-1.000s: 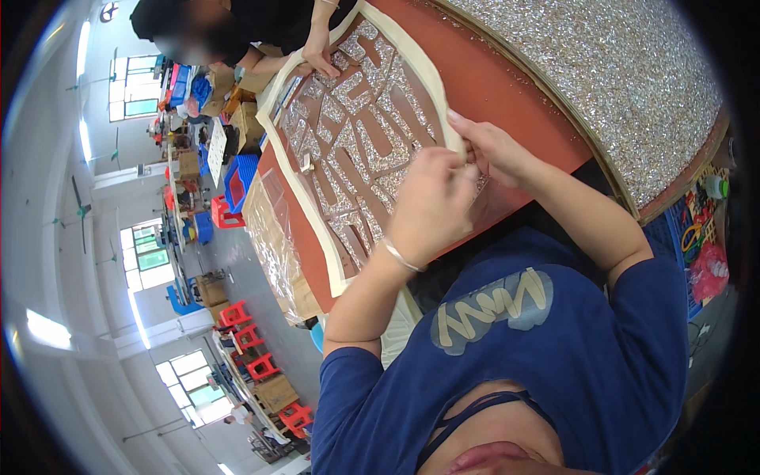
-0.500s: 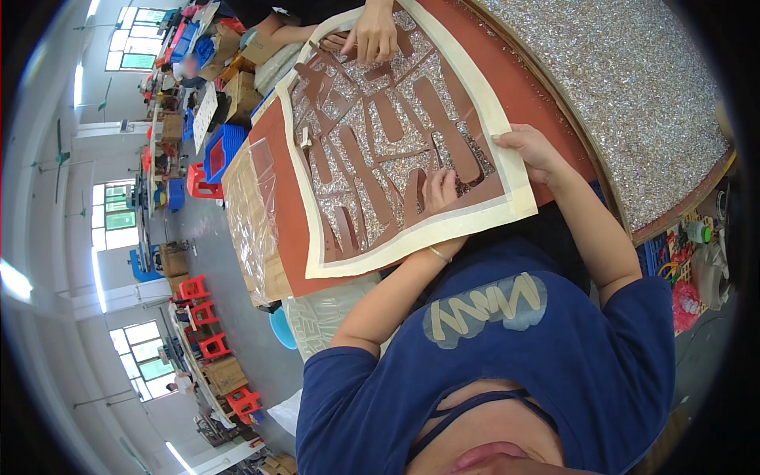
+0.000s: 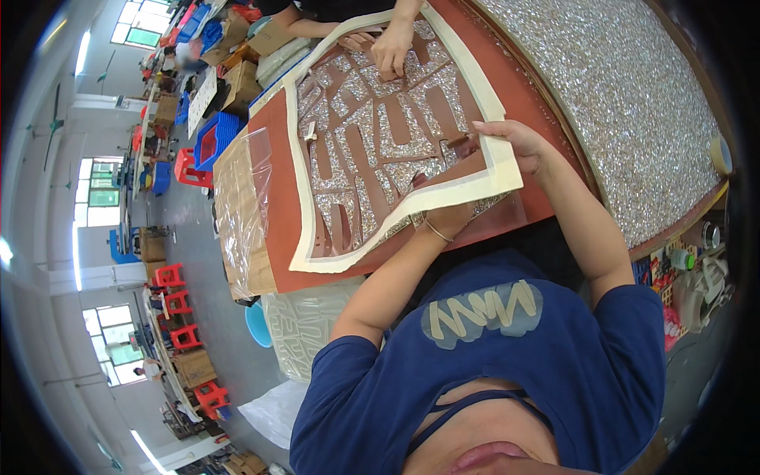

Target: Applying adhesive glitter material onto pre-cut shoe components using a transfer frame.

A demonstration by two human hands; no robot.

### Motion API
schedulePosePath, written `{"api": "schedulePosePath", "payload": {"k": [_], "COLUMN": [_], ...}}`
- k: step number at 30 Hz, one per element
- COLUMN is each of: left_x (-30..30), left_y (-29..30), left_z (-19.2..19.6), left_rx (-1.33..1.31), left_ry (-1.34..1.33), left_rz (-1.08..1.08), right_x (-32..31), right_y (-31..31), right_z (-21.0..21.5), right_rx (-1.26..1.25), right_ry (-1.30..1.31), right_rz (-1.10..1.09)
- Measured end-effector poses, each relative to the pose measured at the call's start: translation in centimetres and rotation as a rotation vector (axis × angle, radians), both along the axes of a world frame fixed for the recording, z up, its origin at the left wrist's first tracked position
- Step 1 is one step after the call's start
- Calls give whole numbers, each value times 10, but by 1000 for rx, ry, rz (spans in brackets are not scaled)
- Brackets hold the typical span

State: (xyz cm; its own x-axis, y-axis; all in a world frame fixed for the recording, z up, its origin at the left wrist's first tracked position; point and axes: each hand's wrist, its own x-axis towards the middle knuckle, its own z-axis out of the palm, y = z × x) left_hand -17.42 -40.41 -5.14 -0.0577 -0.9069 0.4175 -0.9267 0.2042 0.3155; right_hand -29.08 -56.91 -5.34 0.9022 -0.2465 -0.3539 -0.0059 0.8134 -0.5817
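A brown sheet (image 3: 372, 158) with a cream border and glittery silver cut-out strips lies on a red-brown table (image 3: 269, 142). My right hand (image 3: 518, 146) grips its near right corner by the cream border (image 3: 475, 186) and holds that corner a little raised. My left hand (image 3: 451, 215), with a thin bracelet at the wrist, reaches to the sheet's near edge. Its fingers are hidden under the lifted border. At the far side a co-worker's hand (image 3: 392, 51) rests on the same sheet.
A large silver glitter panel (image 3: 633, 103) covers the table to the right, with a tape roll (image 3: 720, 154) at its rim. Clear plastic film (image 3: 237, 198) hangs off the left edge. A white moulded sheet (image 3: 305, 324) stands below. Blue crates (image 3: 214, 138) and red stools (image 3: 170, 277) stand on the floor.
My right hand has moved from the sheet's surface to its near corner and lifted it. My left hand has slid from on top of the strips to under the near edge.
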Motion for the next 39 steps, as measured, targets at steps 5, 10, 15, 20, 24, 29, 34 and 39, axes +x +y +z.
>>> {"api": "schedulePosePath", "payload": {"k": [5, 10, 15, 20, 24, 29, 34, 39], "left_x": [11, 6, 7, 9, 15, 6, 36, 81], "left_y": [3, 6, 0, -11, -7, -1, 29, 61], "left_z": [-73, -34, -43, -13, -20, -35, -21, -21], "left_rx": [17, 98, 273, 204, 55, -44, -163, -61], "left_ry": [189, -174, -218, -45, -51, 59, 1372, 2417], "left_rz": [107, 111, 130, 153, 201, 152, 198, 196], "right_x": [-9, -16, 11, 44, 73, 57, 23, -15], "right_y": [25, 27, 18, -14, -46, -84, -39, -36], "right_z": [24, 0, 28, 94, 166, 206, 153, 134], "right_rx": [-172, 66, -46, -159, -228, -502, -621, -1116], "right_ry": [181, 47, 152, -159, -409, -283, 95, 758], "right_rz": [-89, -33, -44, -43, 91, 187, 148, 478]}}
